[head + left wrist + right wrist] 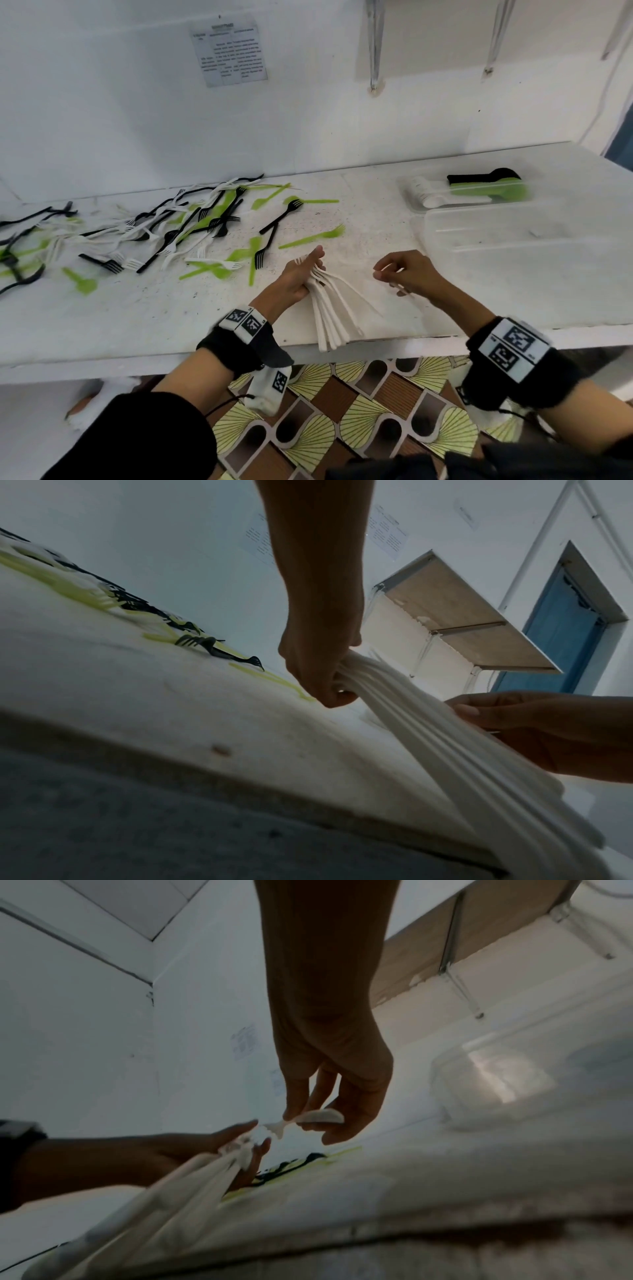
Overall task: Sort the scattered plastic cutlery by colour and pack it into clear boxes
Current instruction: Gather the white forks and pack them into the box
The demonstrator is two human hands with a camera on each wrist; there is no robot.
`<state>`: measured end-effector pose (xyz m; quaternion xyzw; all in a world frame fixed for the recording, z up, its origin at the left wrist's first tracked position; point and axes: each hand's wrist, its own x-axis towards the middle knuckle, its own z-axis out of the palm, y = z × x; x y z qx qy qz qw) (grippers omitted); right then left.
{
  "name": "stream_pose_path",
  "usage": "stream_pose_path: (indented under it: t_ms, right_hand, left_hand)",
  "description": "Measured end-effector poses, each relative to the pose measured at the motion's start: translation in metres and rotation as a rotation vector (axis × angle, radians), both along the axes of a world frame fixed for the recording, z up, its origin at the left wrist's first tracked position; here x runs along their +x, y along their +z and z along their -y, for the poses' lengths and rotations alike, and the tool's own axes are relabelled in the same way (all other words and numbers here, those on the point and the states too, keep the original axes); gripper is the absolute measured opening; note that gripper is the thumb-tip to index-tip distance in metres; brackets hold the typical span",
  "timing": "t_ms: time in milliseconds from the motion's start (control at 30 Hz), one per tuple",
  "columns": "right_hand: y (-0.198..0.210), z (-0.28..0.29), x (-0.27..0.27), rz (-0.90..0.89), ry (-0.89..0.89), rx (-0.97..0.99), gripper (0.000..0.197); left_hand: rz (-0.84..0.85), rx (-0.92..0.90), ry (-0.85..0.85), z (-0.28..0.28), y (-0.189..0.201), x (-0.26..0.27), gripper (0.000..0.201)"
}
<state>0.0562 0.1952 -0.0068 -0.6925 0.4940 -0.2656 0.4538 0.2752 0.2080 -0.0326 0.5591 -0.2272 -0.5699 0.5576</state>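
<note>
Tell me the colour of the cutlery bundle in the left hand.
White; the cutlery bundle in the left hand shows best in the head view.

Bare counter (359,205) separates scattered cutlery (164,229) from clear boxes (513,233).

We see a white desk (376,205), top scuffed and speckled with dark marks, pushed against a white painted wall (102,102). A printed paper notice (228,49) is stuck on that wall; text too blurred to read. Metal shelf brackets (375,48) hang from above, carrying a shelf (472,626) with a pale underside. A blue door (565,631) in a white frame sits off to the right. Under the desk edge we see floor (359,411) patterned in yellow-green fans with brown and white arches. Light is even, soft.
</note>
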Motion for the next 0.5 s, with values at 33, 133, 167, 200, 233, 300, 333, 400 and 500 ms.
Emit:
stream_pose_path:
  t_ms: [33,133,167,200,233,300,333,400,500]
  right_hand:
    - [-0.005,-0.002,0.005,0.014,0.018,0.021,0.005]
    - [-0.017,-0.01,0.02,0.073,0.098,0.119,0.012]
    - [-0.02,-0.013,0.023,0.093,0.115,0.145,0.015]
    - [-0.022,-0.015,0.026,0.112,0.128,0.159,0.017]
    - [-0.024,-0.016,0.027,0.126,0.134,0.166,0.018]
    - [-0.025,-0.018,0.029,0.124,0.138,0.167,0.019]
    - [-0.026,-0.019,0.03,0.096,0.141,0.158,0.021]
    - [-0.025,-0.021,0.032,0.012,0.155,0.114,0.03]
    - [-0.023,-0.027,0.04,0.038,0.183,0.168,0.038]
  left_hand:
    - [0.018,-0.007,-0.026,0.0,0.0,-0.004,0.018]
    - [0.084,0.006,-0.041,0.0,0.0,-0.013,0.015]
    - [0.086,0.011,-0.038,0.001,-0.001,-0.014,0.015]
    - [0.085,0.017,-0.035,0.001,-0.002,-0.015,0.015]
    - [0.083,0.022,-0.03,0.001,-0.003,-0.015,0.015]
    - [0.077,0.016,-0.018,0.0,-0.005,-0.015,0.015]
    - [0.077,0.007,-0.017,-0.001,-0.006,-0.015,0.015]
    - [0.081,-0.013,-0.022,-0.003,-0.007,-0.018,0.015]
    - [0.074,-0.063,-0.022,-0.004,-0.009,-0.025,0.013]
